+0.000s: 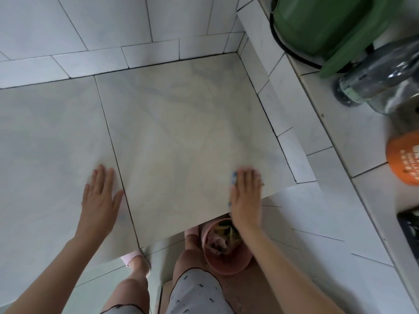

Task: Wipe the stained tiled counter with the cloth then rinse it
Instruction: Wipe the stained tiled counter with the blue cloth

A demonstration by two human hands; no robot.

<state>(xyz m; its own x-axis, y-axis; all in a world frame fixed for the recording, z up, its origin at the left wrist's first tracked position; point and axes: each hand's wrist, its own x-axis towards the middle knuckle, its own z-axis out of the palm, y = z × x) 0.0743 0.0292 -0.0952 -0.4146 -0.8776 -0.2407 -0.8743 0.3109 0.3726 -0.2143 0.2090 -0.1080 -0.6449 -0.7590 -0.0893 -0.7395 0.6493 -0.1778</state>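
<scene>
The tiled counter (176,123) lies bare across its whole middle and left, so a hand can pass freely there up to the tiled back wall (90,26) and the low tiled ledge (292,114) that closes the right side. On the raised surface beyond that ledge stand a green container (322,26), a clear plastic bottle (381,82) lying on its side and an orange lid (405,159), crowding the far right. Below the counter's front edge a pink bin (226,250) stands on the floor.
</scene>
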